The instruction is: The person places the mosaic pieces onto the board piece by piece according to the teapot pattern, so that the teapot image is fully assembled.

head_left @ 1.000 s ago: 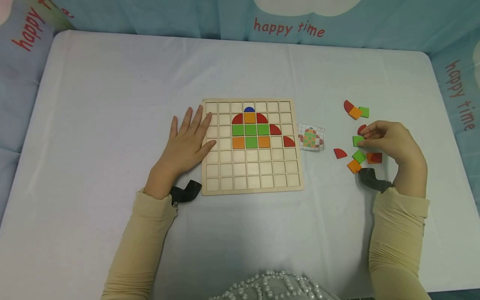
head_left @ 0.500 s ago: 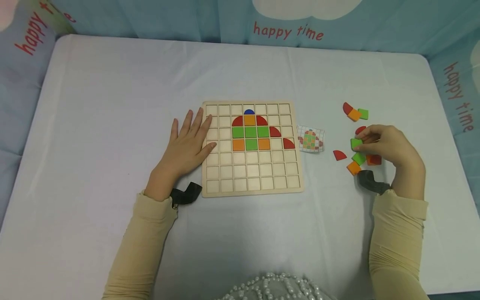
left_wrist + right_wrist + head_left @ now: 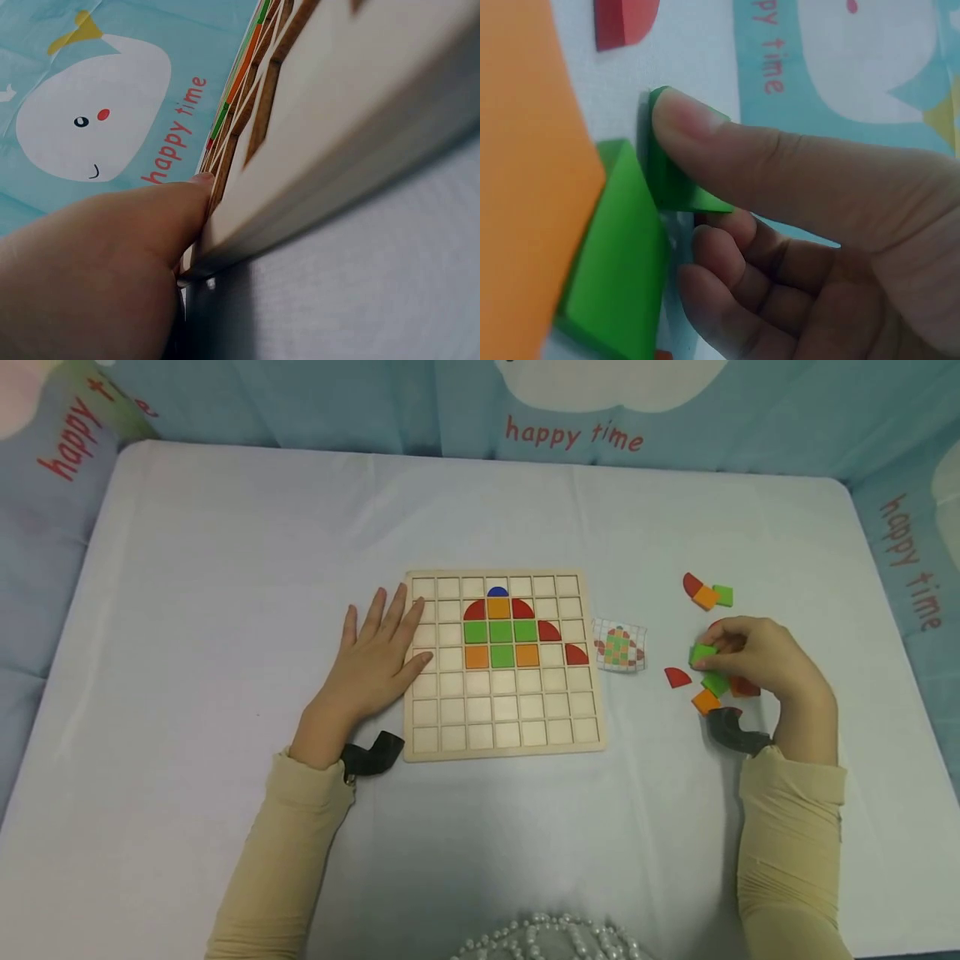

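My left hand (image 3: 367,664) lies with fingers spread across the left edge of a wooden grid board (image 3: 506,737); its thumb (image 3: 184,214) touches the rim in the left wrist view. Blue, red, orange and green pieces fill some of the board's cells. At the right, my right hand (image 3: 772,660) pinches a green square tile (image 3: 701,654) between thumb and fingers. The right wrist view shows its thumb (image 3: 694,139) pressed along that tile, with another green square (image 3: 619,259) close beside it. A red quarter-circle piece (image 3: 714,624) is partly hidden behind the fingers.
A small pattern card (image 3: 619,646) lies against the board's right side. Loose pieces surround the right hand: a red quarter circle (image 3: 677,677), an orange square (image 3: 706,702), and a red, orange and green cluster (image 3: 705,597) farther back. A patterned curtain (image 3: 375,402) borders the table.
My right hand has drawn the green square tile a little to the left, over the neighbouring pieces. The left hand stays put on the board, while the head view has tilted slightly upward.
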### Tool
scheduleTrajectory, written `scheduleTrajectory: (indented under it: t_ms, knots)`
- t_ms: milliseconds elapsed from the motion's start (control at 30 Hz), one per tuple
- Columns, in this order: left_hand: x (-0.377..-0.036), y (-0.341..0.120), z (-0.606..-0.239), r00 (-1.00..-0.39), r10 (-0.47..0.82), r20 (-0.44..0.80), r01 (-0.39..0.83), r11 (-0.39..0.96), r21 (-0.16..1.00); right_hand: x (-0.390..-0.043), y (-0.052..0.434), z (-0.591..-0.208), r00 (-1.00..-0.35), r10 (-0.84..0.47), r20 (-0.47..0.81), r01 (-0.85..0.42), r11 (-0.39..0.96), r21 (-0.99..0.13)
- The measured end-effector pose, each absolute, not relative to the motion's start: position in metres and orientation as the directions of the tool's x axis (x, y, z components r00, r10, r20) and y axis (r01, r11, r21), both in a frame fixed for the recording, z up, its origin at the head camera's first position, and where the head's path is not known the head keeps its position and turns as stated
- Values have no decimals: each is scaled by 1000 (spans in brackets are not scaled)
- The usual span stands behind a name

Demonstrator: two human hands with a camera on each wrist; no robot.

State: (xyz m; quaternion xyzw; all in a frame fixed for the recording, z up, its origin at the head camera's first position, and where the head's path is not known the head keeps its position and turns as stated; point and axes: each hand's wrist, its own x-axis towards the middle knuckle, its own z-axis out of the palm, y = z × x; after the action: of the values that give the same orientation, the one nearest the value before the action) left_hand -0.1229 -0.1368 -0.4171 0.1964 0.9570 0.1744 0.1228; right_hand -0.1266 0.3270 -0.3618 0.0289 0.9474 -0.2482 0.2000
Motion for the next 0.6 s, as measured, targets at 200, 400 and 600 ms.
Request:
scheduleTrajectory:
  t_ms: [200, 400, 600]
  knots:
    - [-121, -136, -416, -893, 417, -167, 331, 862, 383, -127, 322, -363, -917, -66, -394, 126, 888, -441]
    - [-121, -136, -415, -894, 416, -168, 330, 864, 380, -127, 320, -362, -928, -86, -362, 85, 898, -432]
    - [-121, -136, -416, -894, 415, -171, 330, 866, 376, -127, 317, -360, -933, -110, -342, 64, 887, -458]
